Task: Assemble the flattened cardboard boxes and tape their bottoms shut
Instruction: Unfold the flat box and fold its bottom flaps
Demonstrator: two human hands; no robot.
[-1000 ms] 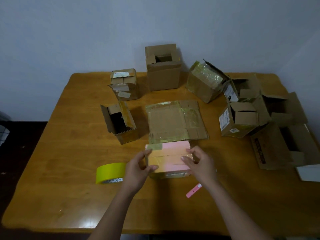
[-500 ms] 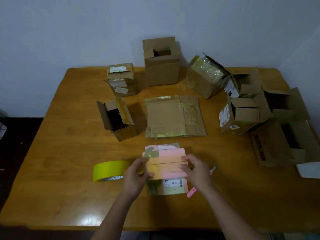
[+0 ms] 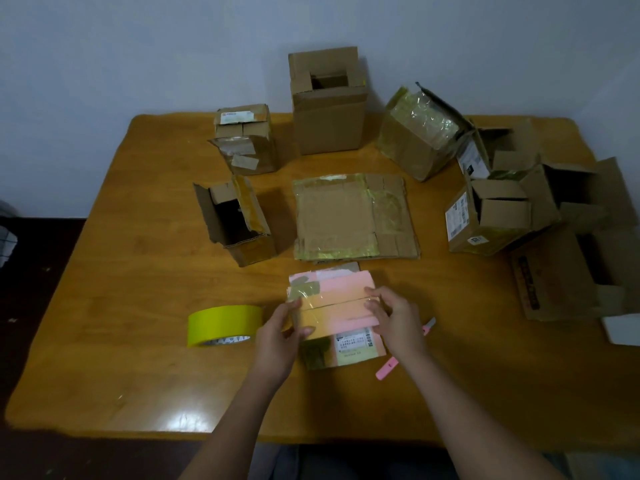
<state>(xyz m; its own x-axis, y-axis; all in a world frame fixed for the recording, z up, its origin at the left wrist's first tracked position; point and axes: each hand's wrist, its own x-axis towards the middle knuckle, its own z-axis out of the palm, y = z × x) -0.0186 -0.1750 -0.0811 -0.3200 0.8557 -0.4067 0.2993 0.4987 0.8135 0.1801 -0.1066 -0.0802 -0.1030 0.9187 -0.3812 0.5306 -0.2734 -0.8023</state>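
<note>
Fingers (image 3: pixel 372 308) of the right hand (image 3: pixel 394 317) curl over the right end of the small pink box (image 3: pixel 332 306), while the left hand (image 3: pixel 280 334) grips its left end, thumb laid across the top flap; both hands hold the box just above or on the near middle of the table, which of the two I cannot tell. The wooden table (image 3: pixel 138 306) is the broadest thing here, orange-brown and glossy, with a bright glare patch near its front edge, and it stands against a plain pale grey-blue wall (image 3: pixel 138 46); dark floor shows to the left. A cluster of open brown boxes (image 3: pixel 554 220) crowds the right side of the table. At the back edge stands a tall brown box (image 3: pixel 329 109) with its top flaps partly open, and right of it a tape-wrapped box (image 3: pixel 419 133) sits tilted. In the centre, just behind the pink box, lies a stack of flattened cardboard (image 3: pixel 353 216) with shiny yellowish tape on it. To its left a narrow box (image 3: pixel 235 220) lies open, and behind that stands a small labelled box (image 3: pixel 246 140). A yellow tape roll (image 3: pixel 221 323) rests just left of the left hand. A pink cutter (image 3: pixel 388 368) lies beside the right wrist, partly hidden by it.
</note>
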